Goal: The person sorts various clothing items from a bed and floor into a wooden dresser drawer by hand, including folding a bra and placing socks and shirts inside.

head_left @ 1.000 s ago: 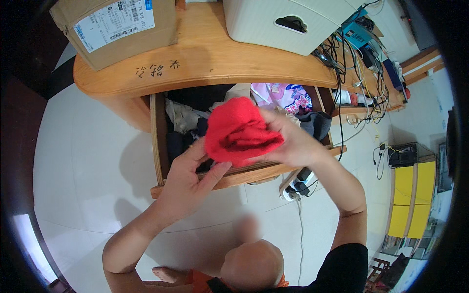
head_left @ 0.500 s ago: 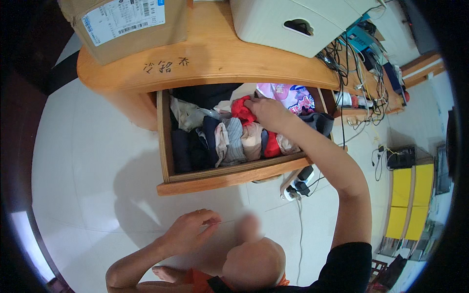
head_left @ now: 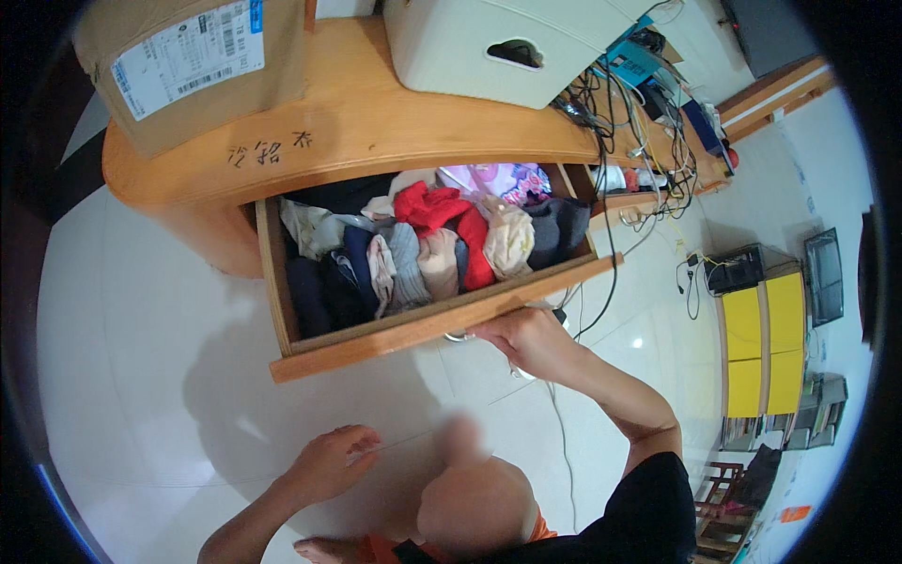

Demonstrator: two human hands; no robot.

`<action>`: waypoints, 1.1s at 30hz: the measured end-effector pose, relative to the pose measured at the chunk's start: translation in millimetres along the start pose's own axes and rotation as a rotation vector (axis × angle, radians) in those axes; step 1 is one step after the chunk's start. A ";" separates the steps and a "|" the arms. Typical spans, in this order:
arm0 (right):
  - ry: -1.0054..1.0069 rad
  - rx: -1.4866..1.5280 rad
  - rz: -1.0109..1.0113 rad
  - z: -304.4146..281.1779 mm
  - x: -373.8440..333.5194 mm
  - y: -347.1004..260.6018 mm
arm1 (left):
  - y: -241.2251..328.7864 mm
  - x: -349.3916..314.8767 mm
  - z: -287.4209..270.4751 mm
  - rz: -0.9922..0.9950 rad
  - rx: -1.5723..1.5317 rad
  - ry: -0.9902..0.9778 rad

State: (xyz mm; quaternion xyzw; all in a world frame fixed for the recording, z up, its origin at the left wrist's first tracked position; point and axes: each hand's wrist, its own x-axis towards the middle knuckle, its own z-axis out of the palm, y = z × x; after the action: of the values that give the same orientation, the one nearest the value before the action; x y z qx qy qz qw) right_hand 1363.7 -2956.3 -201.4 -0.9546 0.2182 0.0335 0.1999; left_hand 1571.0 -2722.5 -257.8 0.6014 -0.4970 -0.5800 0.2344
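A wooden drawer (head_left: 442, 324) stands pulled out of the desk, filled with rolled and folded clothes. Among them are dark rolls (head_left: 310, 296), a grey striped roll (head_left: 406, 268), a red garment (head_left: 427, 207) lying loosely on top, and a cream bundle (head_left: 508, 237). My right hand (head_left: 531, 340) is at the drawer front, its fingers curled at the metal handle (head_left: 458, 336); the handle is mostly hidden by the hand. Over the floor on the left, my left hand (head_left: 334, 461) hangs with loosely bent fingers, the thumb apart, holding nothing.
On the wooden desktop (head_left: 348, 103) sit a cardboard box (head_left: 188, 75) and a white plastic bin (head_left: 498, 47). Tangled cables (head_left: 611, 113) hang over the desk's right side. A white cord (head_left: 564, 451) runs along the tiled floor. Yellow cabinets (head_left: 756, 348) stand at right.
My right hand has let go of the red garment and moved from inside the drawer to its front handle. The red garment now lies spread over the rolls. The whole view has shifted slightly.
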 end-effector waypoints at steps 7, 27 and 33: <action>0.301 0.020 0.000 -0.1 73.3 21.3 | 5.1 -5.6 -8.3 -0.038 -0.009 0.043; -0.385 0.472 -0.861 5.5 -32.0 -111.2 | -25.5 -238.9 64.9 -0.303 0.925 0.154; -0.793 0.158 -0.804 -3.6 -5.4 -121.1 | 8.5 -268.2 54.2 0.026 0.645 0.619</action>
State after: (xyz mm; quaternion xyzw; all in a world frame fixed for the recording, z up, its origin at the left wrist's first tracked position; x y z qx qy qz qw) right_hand 1410.8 -2855.7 -152.8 -0.8593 -0.2521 0.2941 0.3341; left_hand 1562.5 -2476.7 -137.6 0.7827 -0.5663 -0.1850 0.1800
